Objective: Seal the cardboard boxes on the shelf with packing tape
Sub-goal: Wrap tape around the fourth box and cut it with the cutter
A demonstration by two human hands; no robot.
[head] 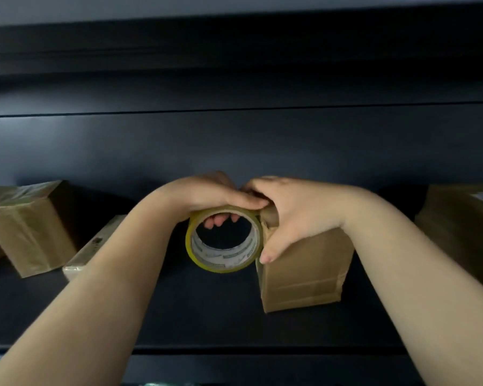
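- While it stands upright on the dark shelf (179, 310), a small cardboard box (304, 274) has a yellowish roll of packing tape (223, 242) against its upper left edge.
- Left hand (207, 195) curls over the roll, fingertips inside its core.
- Right hand (287, 215) grips the box top, thumb down its front.
- More boxes sit at far left (28, 227) and far right (463, 235).
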